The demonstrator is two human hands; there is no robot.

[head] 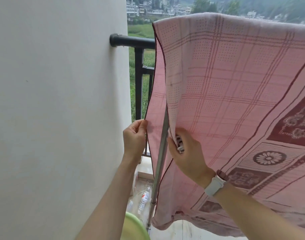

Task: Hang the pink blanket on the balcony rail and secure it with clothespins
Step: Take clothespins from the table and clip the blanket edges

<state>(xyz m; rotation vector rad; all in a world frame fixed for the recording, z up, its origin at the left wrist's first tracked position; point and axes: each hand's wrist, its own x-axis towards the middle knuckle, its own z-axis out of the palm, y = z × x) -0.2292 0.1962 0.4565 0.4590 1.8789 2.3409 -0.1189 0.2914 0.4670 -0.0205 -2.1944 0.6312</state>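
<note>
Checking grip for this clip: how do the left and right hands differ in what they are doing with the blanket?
The left hand pinches the blanket's far layer edge, nothing else in it; the right hand grips the near layer's edge and holds white clothespins. The right wrist wears a white band; the left is bare. Both hold dark-trimmed edges.

The pink blanket [235, 87] hangs draped over something up high, just right of the black balcony rail [134, 41] fixed to the white wall [58, 101]. The left hand [134, 137] pinches its outer hem, while the right hand [188, 151] grips the nearer edge together with white clothespins [179, 144]. A metal pole [161, 153] stands between the two layers.
</note>
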